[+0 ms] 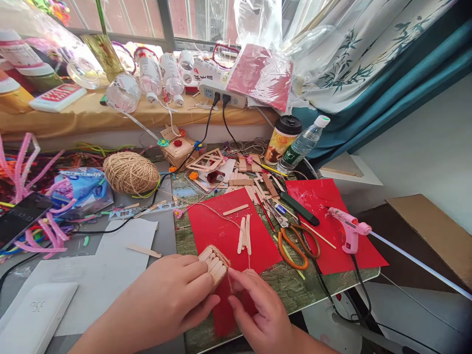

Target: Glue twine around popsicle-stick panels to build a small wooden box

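Observation:
My left hand (pixel 173 295) is wrapped round a small box of wooden sticks (pixel 214 264) with twine wound along its edge. Close to the box's right side, my right hand (pixel 260 309) pinches the twine (pixel 230 282). Both hands are over a red sheet (pixel 210 221), where several loose wooden sticks (pixel 245 235) lie. From the hands the twine runs up across the sheet. A ball of twine (pixel 132 173) rests at the back left. The box's underside is hidden by my fingers.
Orange-handled scissors (pixel 293 248) lie right of the sheet. A pink glue gun (pixel 349 228) with a black cord stands on another red sheet (pixel 324 196). Behind are a lidded cup (pixel 280 140) and a water bottle (pixel 300 145). A white box (pixel 40 314) sits at the lower left.

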The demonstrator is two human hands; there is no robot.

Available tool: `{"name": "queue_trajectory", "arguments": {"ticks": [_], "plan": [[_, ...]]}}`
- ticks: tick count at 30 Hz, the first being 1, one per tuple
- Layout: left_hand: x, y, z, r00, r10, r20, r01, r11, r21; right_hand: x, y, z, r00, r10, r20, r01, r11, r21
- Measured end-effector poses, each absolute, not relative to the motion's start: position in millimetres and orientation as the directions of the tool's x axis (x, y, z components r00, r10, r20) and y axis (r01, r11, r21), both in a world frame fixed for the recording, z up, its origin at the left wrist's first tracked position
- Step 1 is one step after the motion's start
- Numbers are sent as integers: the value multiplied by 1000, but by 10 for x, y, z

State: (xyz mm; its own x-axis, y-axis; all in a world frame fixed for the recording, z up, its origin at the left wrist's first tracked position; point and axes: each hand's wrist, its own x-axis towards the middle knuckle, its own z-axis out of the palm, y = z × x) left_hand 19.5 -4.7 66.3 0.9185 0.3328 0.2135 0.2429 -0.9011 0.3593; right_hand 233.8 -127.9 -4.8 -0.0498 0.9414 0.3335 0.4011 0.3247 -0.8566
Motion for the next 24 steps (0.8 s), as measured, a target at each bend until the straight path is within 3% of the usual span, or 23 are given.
{"name": "queue_trajectory", "arguments": {"ticks": [17,24], "plan": [[189,-58,673,918,333,214,248,-906,344,2327,-1285,-63,-1,955,297,343,279,-897],[203,-60,696,925,342,166,256,-883,394,2337,-1298,-62,-26,954,299,349,289,-891]]}}
